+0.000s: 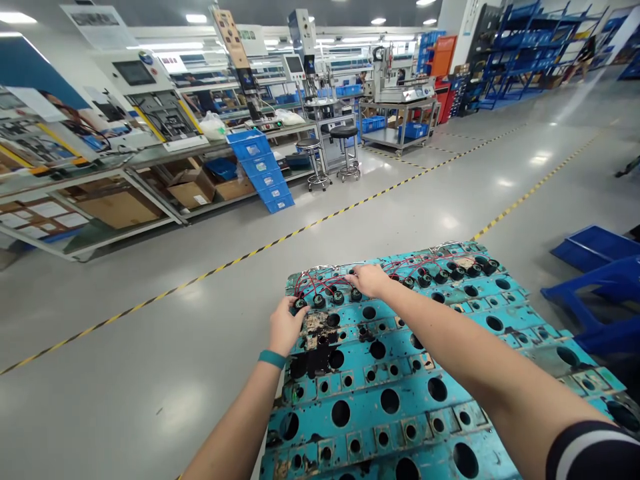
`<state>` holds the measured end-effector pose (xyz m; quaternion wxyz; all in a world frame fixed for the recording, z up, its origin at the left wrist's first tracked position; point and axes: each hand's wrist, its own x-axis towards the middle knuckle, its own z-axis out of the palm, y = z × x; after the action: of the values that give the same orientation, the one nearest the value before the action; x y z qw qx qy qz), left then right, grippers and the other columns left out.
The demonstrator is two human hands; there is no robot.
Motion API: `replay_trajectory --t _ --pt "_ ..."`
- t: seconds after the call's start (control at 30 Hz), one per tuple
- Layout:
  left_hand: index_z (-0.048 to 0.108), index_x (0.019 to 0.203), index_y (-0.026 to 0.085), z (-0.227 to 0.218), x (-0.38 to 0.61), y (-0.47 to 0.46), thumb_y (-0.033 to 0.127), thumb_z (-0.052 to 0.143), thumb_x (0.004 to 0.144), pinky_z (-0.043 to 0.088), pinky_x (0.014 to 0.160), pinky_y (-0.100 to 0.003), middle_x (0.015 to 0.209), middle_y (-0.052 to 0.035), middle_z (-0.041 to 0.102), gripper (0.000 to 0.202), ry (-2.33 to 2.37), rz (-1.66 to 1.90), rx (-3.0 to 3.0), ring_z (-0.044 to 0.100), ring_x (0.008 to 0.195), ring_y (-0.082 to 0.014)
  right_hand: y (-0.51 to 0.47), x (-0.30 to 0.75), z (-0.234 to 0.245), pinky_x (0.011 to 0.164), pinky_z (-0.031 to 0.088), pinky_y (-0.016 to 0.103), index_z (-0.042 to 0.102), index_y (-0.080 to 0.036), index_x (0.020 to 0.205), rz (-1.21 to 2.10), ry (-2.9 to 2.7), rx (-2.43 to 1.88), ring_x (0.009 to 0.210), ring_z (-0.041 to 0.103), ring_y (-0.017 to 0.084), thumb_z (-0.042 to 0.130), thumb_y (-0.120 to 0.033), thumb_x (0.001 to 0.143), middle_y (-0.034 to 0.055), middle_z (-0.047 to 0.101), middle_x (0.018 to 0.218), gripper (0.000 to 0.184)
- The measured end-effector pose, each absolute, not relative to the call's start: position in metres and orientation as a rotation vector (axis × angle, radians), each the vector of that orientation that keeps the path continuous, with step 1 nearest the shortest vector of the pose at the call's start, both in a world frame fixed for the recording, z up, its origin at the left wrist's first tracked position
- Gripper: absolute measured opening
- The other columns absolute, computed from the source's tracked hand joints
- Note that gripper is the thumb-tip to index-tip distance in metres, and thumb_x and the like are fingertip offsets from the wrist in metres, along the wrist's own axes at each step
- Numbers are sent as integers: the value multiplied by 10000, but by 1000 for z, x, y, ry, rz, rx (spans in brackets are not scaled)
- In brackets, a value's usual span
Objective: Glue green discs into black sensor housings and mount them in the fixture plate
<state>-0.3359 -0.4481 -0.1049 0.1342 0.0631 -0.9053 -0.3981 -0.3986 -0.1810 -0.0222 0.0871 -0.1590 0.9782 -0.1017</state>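
Note:
A teal board (413, 373) with rows of round holes lies in front of me, worn and stained black at its left side. Along its far edge sits a row of small black round parts (339, 297), with thin red wires (325, 280) looping from them. My left hand (286, 328), a green band on its wrist, has its thumb and fingers around the leftmost black round part (300, 304). At the far edge my right hand (371, 280) is closed in a pinch among the wires. What its fingertips hold is too small to make out.
Blue plastic crates (600, 257) stand right of the board. Beyond a yellow-black floor line (280, 241) are a long workbench (145, 157) with machines, stacked blue bins (263, 172), two stools (344, 133) and a metal cart (400, 137). Other people sit farther back.

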Motion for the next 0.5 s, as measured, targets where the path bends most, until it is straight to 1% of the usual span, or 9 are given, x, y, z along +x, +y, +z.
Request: replay_trajectory --t 0.1,0.2,0.27,0.37,0.43,0.5 --pt "620 1033 199 -110 -335 -452 410 631 765 537 900 -422 1026 -96 725 341 -2650 -1249 104 686 971 -278 -179 -397 -23 991 422 403 681 -132 1096 -355 2953 -491 1130 643 295 406 -539 1038 190 715 1141 494" --pt "628 1087 182 -113 -336 -454 403 651 774 555 899 -429 1084 -117 724 384 -2658 -1307 95 695 985 -283 -173 -389 -17 989 426 416 680 -110 1104 -428 3011 -508 1141 632 322 424 -507 1038 213 708 1144 477" --pt "622 1142 181 -114 -337 -454 399 683 767 555 917 -444 1162 -133 705 439 -2652 -1318 106 680 1050 -298 -165 -374 -10 998 437 418 679 -112 1131 -504 3045 -546 1157 623 319 436 -465 1043 199 705 1161 437" --pt "590 1231 187 -108 -334 -460 390 711 783 542 965 -447 1262 -144 663 506 -2624 -1309 126 626 1177 -308 -136 -332 2 1019 461 393 658 -147 1211 -635 3081 -626 1180 622 274 437 -414 1049 153 694 1228 382" --pt "576 1262 189 -101 -327 -463 392 721 807 535 984 -456 1277 -148 649 519 -2602 -1294 144 614 1193 -307 -102 -292 4 1022 484 400 642 -165 1243 -767 3107 -634 1181 630 262 435 -415 1047 143 687 1254 380" --pt "566 1281 183 -96 -319 -452 396 710 849 532 985 -480 1288 -151 630 503 -2581 -1299 142 620 1167 -304 -57 -242 2 1002 513 418 646 -178 1239 -960 3102 -578 1160 650 269 458 -436 1033 143 698 1236 379"
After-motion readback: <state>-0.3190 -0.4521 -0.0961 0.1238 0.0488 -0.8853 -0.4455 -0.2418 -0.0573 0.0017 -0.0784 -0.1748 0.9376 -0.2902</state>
